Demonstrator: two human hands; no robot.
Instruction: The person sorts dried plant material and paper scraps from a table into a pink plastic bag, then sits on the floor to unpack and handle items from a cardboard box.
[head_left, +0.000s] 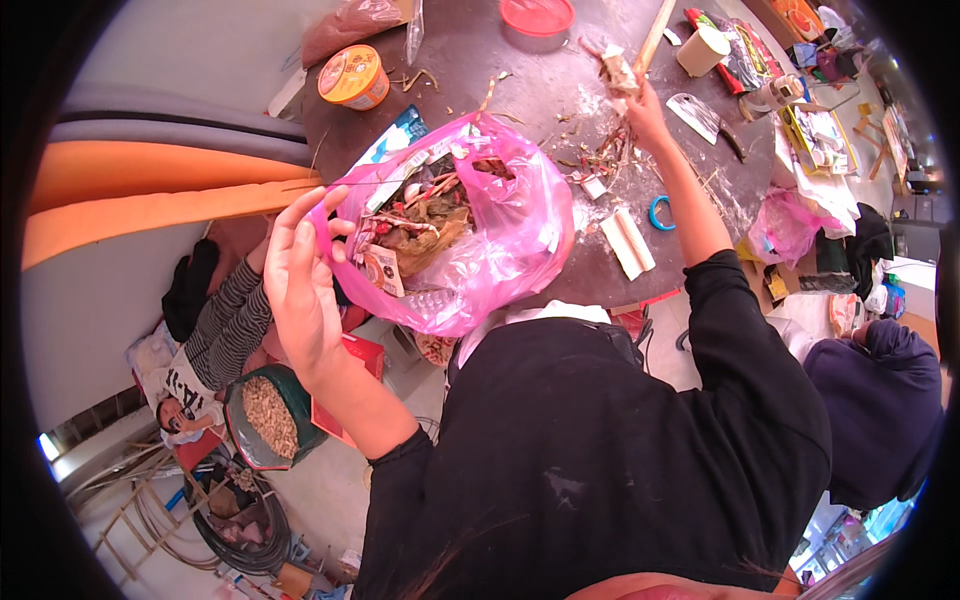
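Observation:
My left hand (300, 277) is at the rim of a pink plastic bag (517, 225), its thumb and fingers pinching the edge. Inside the gaping bag lie dry leaves, reddish twigs, a brown crumpled piece (431, 244) and bits of packaging. Across the round dark table (517, 82), my right hand (646, 116) closes on a crumpled whitish scrap (619, 73) with twiggy bits. A pale wooden stick (654, 34) meets that hand; whether it is gripped is unclear. Loose dry stems (616, 146) lie beneath the right hand, among white powder.
A cleaver (697, 118), a blue tape ring (661, 213), a folded paper towel (627, 244), an orange-lidded tub (354, 77) and a red lid (537, 15) lie on the table. A basin of pellet-like pieces (270, 416) is at left; a person (191, 382) reclines behind it.

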